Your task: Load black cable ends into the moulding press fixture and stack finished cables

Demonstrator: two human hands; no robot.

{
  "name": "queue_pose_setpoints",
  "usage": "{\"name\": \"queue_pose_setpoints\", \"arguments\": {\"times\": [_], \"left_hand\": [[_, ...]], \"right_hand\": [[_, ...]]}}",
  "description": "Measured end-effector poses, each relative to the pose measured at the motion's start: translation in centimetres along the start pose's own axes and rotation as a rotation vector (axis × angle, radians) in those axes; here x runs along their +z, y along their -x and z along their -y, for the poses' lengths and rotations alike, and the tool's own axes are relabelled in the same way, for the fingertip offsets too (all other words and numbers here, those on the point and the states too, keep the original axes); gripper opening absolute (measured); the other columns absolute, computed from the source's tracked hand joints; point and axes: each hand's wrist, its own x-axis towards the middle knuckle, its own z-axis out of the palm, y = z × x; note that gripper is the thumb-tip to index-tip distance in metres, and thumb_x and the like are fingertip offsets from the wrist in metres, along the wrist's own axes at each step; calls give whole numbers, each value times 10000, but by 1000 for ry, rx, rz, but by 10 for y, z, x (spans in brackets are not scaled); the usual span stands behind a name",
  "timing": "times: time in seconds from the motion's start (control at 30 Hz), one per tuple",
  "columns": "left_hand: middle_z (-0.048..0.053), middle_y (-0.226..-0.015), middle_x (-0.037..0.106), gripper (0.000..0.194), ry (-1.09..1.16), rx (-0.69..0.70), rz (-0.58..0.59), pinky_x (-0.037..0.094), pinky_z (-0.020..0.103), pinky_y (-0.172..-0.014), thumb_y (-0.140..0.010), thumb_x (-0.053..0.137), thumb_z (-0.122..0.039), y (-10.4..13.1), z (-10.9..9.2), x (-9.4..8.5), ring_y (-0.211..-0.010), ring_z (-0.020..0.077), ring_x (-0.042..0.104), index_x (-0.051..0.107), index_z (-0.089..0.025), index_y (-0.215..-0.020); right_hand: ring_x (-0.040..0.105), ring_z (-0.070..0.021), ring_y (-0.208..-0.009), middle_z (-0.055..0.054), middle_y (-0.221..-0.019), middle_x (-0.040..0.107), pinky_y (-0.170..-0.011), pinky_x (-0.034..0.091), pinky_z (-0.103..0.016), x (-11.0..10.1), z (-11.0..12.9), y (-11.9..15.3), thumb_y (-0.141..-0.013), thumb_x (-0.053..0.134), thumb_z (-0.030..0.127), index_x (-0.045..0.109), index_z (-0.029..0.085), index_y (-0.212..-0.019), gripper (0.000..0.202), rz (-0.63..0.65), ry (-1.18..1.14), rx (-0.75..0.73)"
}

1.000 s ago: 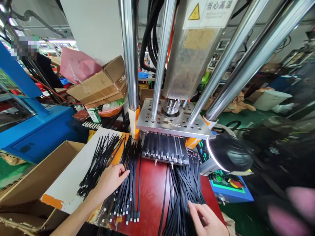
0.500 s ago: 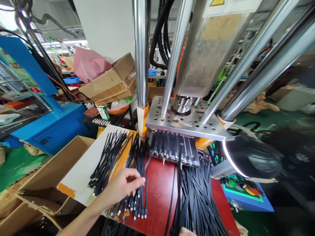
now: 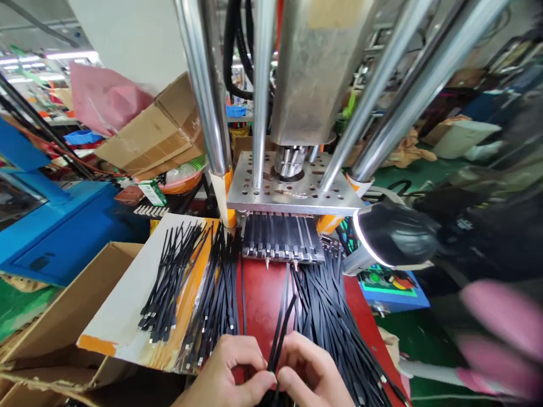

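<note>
My left hand [image 3: 237,367] and my right hand [image 3: 311,367] meet at the front edge of the red work surface [image 3: 261,294]. Both have thumb and fingers pinched around flat black cables [image 3: 280,333], whose upper ends stick up between them. The lower parts of these cables are hidden by my fingers. Beyond, a metal mould [image 3: 282,237] holds a row of black cables side by side, their metal connectors along its near edge. A large bundle of black cables [image 3: 331,311] lies beside my right hand, and another cable bundle [image 3: 223,288] is to the left.
A perforated steel press plate [image 3: 297,195] on steel columns sits over the mould. More cables [image 3: 173,277] rest on a white and orange board [image 3: 123,305]. A lamp [image 3: 394,234] stands right, cardboard boxes [image 3: 85,316] left. A blurred pink shape [image 3: 500,316] appears at right.
My left hand has moved from the left cable bundle to the front middle. My right hand has come up beside it. The camera view has shifted.
</note>
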Motion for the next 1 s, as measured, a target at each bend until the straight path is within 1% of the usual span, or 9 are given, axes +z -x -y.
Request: {"name": "queue_pose_setpoints", "arguments": {"times": [0.07,0.13,0.23,0.3,0.47,0.53,0.7,0.83,1.0], "left_hand": [[22,-666,622,351,-86,118,90,440,218,-602,-932,668,-389,3,5,0,-608,118,544,662,-172,-655],[33,-722,657,291,-107,152,150,441,217,-577,-935,666,-417,-2,2,-9,-610,125,562,715,-182,-769],[40,-860,694,342,-52,92,76,499,235,-659,-918,702,-486,-23,-22,-28,-712,152,621,734,-209,-1116],[45,-918,698,401,20,85,46,511,250,-707,-917,710,-503,-42,-43,-38,-759,158,629,719,-204,-1184],[36,-815,704,268,-56,70,155,456,241,-687,-960,683,-391,-77,-70,-43,-732,142,607,780,-149,-900],[46,-816,730,285,-68,83,206,455,243,-702,-976,663,-358,-79,-71,-40,-749,146,632,785,-140,-839],[83,-888,780,273,32,76,261,486,244,-719,-971,679,-361,-73,-66,-37,-812,173,696,815,-139,-888],[88,-857,747,337,78,94,299,490,243,-694,-965,682,-427,-71,-66,-36,-764,161,676,817,-135,-863],[68,-845,687,418,-18,167,285,480,262,-711,-977,639,-496,-75,-74,-35,-753,154,632,781,-141,-809]], "right_hand": [[547,-140,-652,-22,-738,597,-601,433,-231,3,9,-6,-1018,556,445,673,179,-827,347,-122,-22,-35],[572,-144,-665,-32,-729,617,-627,448,-235,10,11,-10,-1034,538,395,678,172,-785,363,-178,12,-112],[595,-141,-675,-25,-731,626,-632,450,-226,20,6,-10,-1030,565,345,734,181,-859,291,-201,64,-152],[601,-132,-674,-17,-737,618,-630,452,-214,24,2,-6,-1029,577,316,753,192,-914,244,-218,81,-149],[596,-121,-660,-12,-743,587,-624,474,-194,33,-6,4,-1026,572,252,756,192,-938,213,-207,133,-181],[594,-117,-667,-14,-765,591,-626,480,-187,32,-9,8,-1030,550,212,748,196,-943,218,-256,146,-210],[609,-113,-708,-12,-823,620,-662,502,-173,17,-5,8,-1003,566,127,736,228,-1107,223,-395,178,-328],[591,-120,-686,-12,-790,618,-626,480,-190,8,9,0,-998,579,128,719,217,-933,178,-367,168,-342],[548,-147,-695,-24,-768,575,-629,441,-243,12,17,-14,-1027,541,224,610,194,-797,242,-323,177,-238]]}}
